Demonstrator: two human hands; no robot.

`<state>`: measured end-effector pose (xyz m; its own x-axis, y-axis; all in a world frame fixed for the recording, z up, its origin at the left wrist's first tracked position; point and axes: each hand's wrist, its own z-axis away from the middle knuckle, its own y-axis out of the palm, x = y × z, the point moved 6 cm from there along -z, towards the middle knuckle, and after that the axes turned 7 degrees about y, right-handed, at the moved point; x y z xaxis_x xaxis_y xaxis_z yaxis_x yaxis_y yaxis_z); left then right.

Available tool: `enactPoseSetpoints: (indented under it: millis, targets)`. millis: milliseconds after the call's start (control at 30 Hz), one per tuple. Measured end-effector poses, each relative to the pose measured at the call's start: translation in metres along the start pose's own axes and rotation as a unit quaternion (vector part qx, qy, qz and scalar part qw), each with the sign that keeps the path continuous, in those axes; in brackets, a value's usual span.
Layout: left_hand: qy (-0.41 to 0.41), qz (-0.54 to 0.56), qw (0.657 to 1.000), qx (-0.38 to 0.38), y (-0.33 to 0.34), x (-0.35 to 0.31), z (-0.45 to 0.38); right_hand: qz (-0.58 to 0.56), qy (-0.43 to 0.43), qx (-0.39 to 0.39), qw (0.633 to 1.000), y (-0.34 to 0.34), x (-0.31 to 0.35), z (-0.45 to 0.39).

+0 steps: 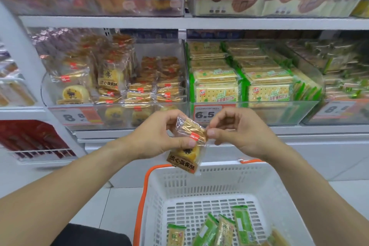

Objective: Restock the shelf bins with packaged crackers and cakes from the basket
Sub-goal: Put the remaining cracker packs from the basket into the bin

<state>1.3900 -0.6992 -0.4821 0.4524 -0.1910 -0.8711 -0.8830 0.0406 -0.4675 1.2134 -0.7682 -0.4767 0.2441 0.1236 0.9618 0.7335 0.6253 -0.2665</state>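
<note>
Green cracker packets (223,229) are seen in the white basket (199,185) below both hands. Above it, a wrapped cake (188,146) is pinched by the left hand (157,138) at its middle and by the right hand (237,132) at its upper edge. Its long axis is tilted, label end pointing down toward the basket. Beyond the hands, clear shelf bins (259,110) of cakes and crackers are fronted by price tags (207,114). A pale tiled floor (111,201) is visible left of the basket.
</note>
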Motion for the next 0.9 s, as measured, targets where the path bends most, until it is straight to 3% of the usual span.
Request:
enactPoseSetpoints:
  millis: [133, 300, 467, 733, 900]
  targets:
    - [0.001, -0.023, 1.000, 0.002, -0.009, 0.005, 0.008, 0.063, -0.055, -0.066, 0.994, -0.002, 0.014, -0.003]
    - [-0.004, -0.067, 0.998, -0.001, -0.018, 0.008, 0.017, 0.021, -0.111, -0.114, 0.987, -0.010, 0.035, -0.002]
    - [0.027, -0.050, 0.998, -0.018, -0.019, 0.002, 0.019, 0.204, 0.011, 0.039, 0.978, 0.027, 0.012, -0.003]
    - [0.050, -0.024, 0.994, -0.090, -0.020, -0.008, 0.017, 0.132, -0.016, -0.031, 0.991, 0.030, 0.013, -0.002]
    - [0.064, 0.029, 0.982, -0.176, -0.031, -0.022, 0.016, 0.034, -0.044, -0.136, 0.989, 0.019, 0.024, 0.002]
